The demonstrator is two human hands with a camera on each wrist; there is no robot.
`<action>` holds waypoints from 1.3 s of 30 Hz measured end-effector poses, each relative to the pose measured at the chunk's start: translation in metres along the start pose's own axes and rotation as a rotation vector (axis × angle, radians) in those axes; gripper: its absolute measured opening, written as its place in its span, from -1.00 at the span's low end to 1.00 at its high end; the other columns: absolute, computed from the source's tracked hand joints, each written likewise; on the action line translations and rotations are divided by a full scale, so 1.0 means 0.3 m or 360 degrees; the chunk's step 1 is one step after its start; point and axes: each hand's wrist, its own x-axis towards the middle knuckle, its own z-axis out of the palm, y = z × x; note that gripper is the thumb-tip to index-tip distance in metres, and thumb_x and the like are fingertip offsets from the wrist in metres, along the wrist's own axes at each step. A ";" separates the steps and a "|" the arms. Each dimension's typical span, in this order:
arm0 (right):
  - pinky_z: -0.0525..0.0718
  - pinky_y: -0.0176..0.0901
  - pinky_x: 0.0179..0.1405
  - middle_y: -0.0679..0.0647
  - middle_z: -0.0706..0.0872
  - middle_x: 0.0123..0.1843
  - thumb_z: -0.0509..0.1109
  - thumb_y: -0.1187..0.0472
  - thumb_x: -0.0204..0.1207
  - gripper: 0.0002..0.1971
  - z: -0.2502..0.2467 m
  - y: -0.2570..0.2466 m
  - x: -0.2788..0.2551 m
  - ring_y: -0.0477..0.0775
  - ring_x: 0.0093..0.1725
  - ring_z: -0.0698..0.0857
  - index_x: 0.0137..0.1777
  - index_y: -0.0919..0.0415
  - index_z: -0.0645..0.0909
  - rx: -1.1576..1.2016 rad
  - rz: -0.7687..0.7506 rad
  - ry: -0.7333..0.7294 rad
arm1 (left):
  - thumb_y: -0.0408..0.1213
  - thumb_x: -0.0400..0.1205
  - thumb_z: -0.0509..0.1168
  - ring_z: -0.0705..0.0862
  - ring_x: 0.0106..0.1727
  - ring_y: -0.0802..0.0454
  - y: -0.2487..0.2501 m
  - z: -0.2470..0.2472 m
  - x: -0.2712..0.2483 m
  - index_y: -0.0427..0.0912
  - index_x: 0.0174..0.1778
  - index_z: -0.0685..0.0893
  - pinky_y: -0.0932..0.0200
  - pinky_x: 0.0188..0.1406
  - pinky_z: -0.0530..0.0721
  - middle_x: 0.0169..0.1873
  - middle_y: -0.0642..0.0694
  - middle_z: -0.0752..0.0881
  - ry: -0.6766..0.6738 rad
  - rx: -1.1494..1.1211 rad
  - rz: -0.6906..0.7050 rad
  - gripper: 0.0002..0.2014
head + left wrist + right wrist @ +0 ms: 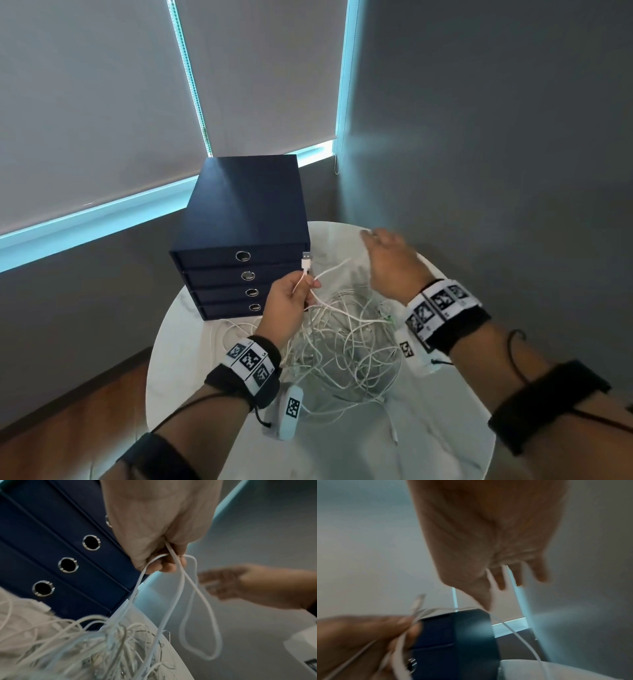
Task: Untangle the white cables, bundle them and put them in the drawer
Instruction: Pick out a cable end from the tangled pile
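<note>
A tangle of white cables [349, 342] lies on the round white table [445, 428]; it also shows low in the left wrist view [111, 649]. My left hand [291, 294] [166, 561] grips one strand just below its USB plug [306, 261], and a loop [197, 615] hangs from the fist. My right hand [387, 260] [488, 540] hovers blurred above the far side of the pile with fingers straight and spread. A strand [522, 639] runs past its thumb; I cannot tell whether it touches. The dark blue drawer unit [239, 212] stands behind, all drawers closed.
The drawer unit fills the table's far left, its ring pulls [243, 256] facing me. A grey wall [496, 154] rises close on the right and window blinds [85, 102] hang behind. Wooden floor [68, 411] lies below the table's left edge.
</note>
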 end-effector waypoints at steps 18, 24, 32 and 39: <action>0.27 -0.27 -0.65 -0.15 0.32 -0.73 0.26 0.15 0.70 -0.59 -0.174 0.082 0.133 -0.11 -0.71 0.23 -0.43 0.15 0.61 0.1929 0.0341 0.0621 | -0.28 0.82 0.13 0.63 -0.46 0.08 -0.001 0.001 -0.047 -0.44 0.01 0.66 0.25 -0.39 0.64 -0.36 -0.24 0.61 -0.0154 -0.0281 -0.0153 -0.70; 0.33 -0.15 -0.50 0.04 0.44 -0.60 0.31 0.09 0.59 -0.65 -0.052 0.323 0.078 0.05 -0.58 0.37 -0.42 0.16 0.66 0.1489 0.0774 0.0508 | -0.20 0.83 0.12 0.78 -0.11 -0.02 0.006 0.008 -0.027 -0.22 -0.05 0.67 0.04 -0.26 0.80 -0.15 -0.15 0.74 0.0258 -0.0403 -0.0193 -0.72; 0.69 0.12 -0.26 0.21 0.70 -0.59 0.33 0.22 0.58 -0.68 0.116 0.652 -0.161 0.11 -0.64 0.68 -0.37 0.37 0.69 0.1379 0.1509 0.0380 | -0.24 0.86 0.05 0.35 -0.58 0.07 0.003 -0.012 -0.020 -0.24 -0.11 0.58 0.09 -0.54 0.62 -0.54 -0.04 0.37 0.0250 -0.0729 -0.0326 -0.70; 0.54 0.10 0.42 0.26 0.59 0.47 0.44 -0.08 0.43 -0.33 0.162 0.434 -0.181 0.31 0.39 0.61 0.48 0.27 0.52 0.1133 0.1185 -0.0010 | -0.32 0.82 -0.02 0.21 -0.59 0.10 0.072 0.061 -0.008 -0.15 -0.26 0.45 0.23 -0.57 0.26 -0.55 0.02 0.28 0.0106 -0.0869 -0.0361 -0.67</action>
